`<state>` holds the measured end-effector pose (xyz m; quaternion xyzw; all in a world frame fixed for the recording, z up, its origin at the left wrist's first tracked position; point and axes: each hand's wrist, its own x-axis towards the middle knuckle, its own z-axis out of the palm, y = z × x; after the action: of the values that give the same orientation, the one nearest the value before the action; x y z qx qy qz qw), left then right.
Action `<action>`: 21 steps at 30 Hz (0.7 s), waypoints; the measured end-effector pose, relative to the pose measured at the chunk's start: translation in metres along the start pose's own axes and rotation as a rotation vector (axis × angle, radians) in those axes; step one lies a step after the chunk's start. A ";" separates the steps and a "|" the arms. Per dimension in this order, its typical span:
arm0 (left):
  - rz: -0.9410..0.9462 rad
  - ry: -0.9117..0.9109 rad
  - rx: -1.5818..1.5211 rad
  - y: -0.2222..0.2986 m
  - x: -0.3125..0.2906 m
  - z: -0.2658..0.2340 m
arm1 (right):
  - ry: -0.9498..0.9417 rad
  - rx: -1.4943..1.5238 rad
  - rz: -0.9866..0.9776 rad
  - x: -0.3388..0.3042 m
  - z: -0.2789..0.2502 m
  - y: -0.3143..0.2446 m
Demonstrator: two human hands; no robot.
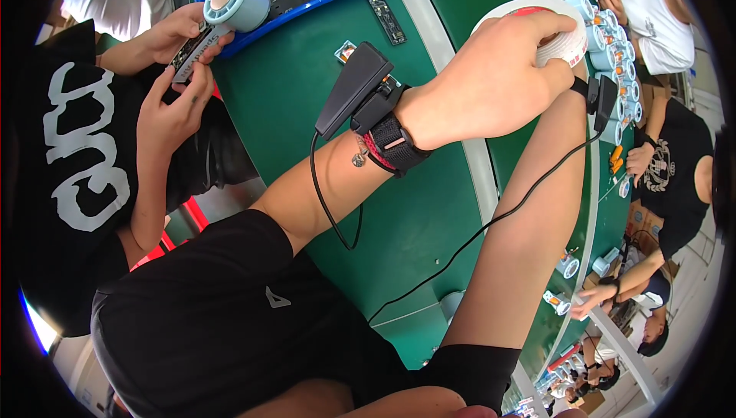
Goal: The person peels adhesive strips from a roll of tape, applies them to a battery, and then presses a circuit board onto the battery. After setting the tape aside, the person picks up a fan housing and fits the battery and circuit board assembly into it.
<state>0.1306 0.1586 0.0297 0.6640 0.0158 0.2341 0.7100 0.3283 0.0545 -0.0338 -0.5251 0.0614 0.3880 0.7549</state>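
My left hand point(498, 73), with a black strap and device on its wrist, reaches across the green table. Its fingers are closed over a white roll of tape point(491, 12) with red print on its side. My right forearm point(537, 211) comes up from the lower edge toward the same roll. A black strap with a small device point(602, 104) sits at that wrist. The right hand itself is hidden behind my left hand and the roll, so its fingers cannot be made out. A black cable point(491, 222) runs from the right wrist device down across the table.
A blue tray point(322, 6) with several circuit boards lies beyond; one loose board point(386, 17) lies beside it. At left, a co-worker's hands hold a light-blue fan-like device point(238, 4). Several light-blue cylindrical housings point(604, 58) stand at right, near other people. A metal strip point(429, 19) crosses the table.
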 end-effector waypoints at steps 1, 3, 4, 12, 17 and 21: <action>0.001 0.001 0.009 -0.002 0.000 -0.001 | 0.041 0.017 -0.058 0.005 0.004 0.005; 0.042 0.042 0.010 -0.006 0.003 0.002 | 0.150 0.043 -0.179 0.012 0.004 0.009; 0.054 0.065 0.022 -0.008 0.006 0.003 | 0.152 0.051 -0.171 0.036 -0.014 0.007; 0.248 -0.047 0.087 -0.014 0.005 0.015 | 0.423 -0.795 -1.078 -0.136 0.027 -0.010; 0.328 -0.202 0.157 -0.008 -0.009 0.033 | 0.342 -1.064 -1.168 -0.217 0.023 0.025; 0.338 -0.301 0.181 -0.005 -0.018 0.043 | 0.402 -1.200 -1.199 -0.236 0.014 0.041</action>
<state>0.1309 0.1121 0.0248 0.7455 -0.1804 0.2457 0.5927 0.1338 -0.0509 0.0596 -0.8366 -0.3080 -0.2080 0.4025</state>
